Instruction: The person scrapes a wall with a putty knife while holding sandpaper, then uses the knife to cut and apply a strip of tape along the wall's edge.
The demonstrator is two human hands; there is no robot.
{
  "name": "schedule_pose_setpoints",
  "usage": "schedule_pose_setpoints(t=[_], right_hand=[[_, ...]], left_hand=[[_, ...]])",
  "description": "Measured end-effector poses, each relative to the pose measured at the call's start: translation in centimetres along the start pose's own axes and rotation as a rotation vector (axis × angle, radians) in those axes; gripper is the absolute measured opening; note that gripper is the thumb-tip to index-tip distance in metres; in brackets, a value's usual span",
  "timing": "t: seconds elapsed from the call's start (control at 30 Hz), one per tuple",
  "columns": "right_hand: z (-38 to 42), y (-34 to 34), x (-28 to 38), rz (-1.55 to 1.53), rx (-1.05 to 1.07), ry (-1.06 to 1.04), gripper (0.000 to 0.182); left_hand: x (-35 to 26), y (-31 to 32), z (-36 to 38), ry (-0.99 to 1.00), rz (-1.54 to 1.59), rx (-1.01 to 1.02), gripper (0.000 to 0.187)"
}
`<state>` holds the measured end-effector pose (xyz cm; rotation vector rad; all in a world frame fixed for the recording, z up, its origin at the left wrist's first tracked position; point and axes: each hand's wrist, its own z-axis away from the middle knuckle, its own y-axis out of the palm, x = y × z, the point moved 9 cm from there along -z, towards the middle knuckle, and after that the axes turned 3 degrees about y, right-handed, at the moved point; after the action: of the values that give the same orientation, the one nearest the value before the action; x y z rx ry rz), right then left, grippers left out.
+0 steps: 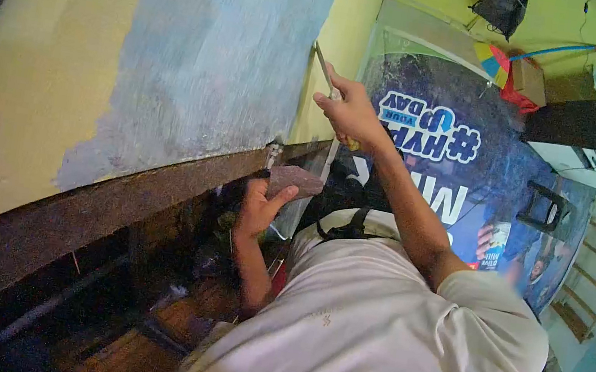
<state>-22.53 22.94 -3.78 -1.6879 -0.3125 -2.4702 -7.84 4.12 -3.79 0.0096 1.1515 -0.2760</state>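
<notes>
My right hand (350, 113) is closed round a putty knife (323, 64), its thin blade seen nearly edge-on. The blade's tip is at the border between a grey-blue coated patch (211, 44) and the bare yellow part of the wall panel (54, 76); whether it touches cannot be made out. A bit of yellow handle shows below the fist. Lower and to the left, my left hand (261, 207) grips a flat reddish-brown piece (295, 182) with its thumb across the face. A small metal fitting (274, 148) sits at the panel's lower edge, just above that piece.
A dark wooden beam (111, 163) runs along the panel's lower edge, with dark clutter beneath. Right of me hangs or lies a large printed banner (422, 173). Beyond are a black stool (543, 205), a wooden ladder-like frame (594, 273), a cabinet (579, 134) and a cardboard box (528, 80).
</notes>
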Motion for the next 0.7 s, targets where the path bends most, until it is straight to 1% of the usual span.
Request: schedule_pose_setpoints(t=[0.07,0.13,0.27,0.33,0.43,0.47,0.57,0.6,0.67,0.7], right_hand=[[0.9,0.7,0.4,0.005,0.016,-0.044,0.067],[2.9,1.5,0.8,0.043,0.125,0.072,0.069],[-0.7,-0.7,-0.4,0.007,0.027,0.037,0.068],[0.0,-0.1,0.5,0.07,0.002,-0.137,0.068],[1.3,0.7,0.6,0.086,0.039,-0.106,0.07],[0.5,0.2,0.3,0.101,0.01,-0.155,0.071],[-1.2,-0.8,-0.7,0.096,0.047,0.157,0.07],[-1.3,-0.5,-0.5,0.079,0.042,0.194,0.07],[-1.2,0.0,-0.5,0.227,-0.167,-0.324,0.069],[-0.1,0.9,-1.4,0.243,-0.092,-0.301,0.069]], left_hand=[[-0.6,0.2,-0.4,0.019,-0.01,-0.007,0.025],[0.1,-0.2,-0.5,0.007,-0.023,-0.018,0.023],[0.2,0.0,-1.0,-0.032,-0.034,-0.031,0.024],[0.5,0.2,-1.2,-0.033,-0.064,-0.008,0.025],[-0.4,0.5,-1.7,-0.051,-0.056,-0.026,0.026],[-0.6,0.6,-1.7,-0.064,-0.047,-0.038,0.026],[-0.6,0.9,-1.9,-0.026,-0.062,-0.03,0.027],[-0.2,0.9,-1.9,-0.052,-0.064,-0.007,0.027],[0.3,0.7,-2.0,-0.097,-0.069,0.035,0.026],[-0.1,0.7,-2.0,-0.07,-0.064,0.024,0.026]])
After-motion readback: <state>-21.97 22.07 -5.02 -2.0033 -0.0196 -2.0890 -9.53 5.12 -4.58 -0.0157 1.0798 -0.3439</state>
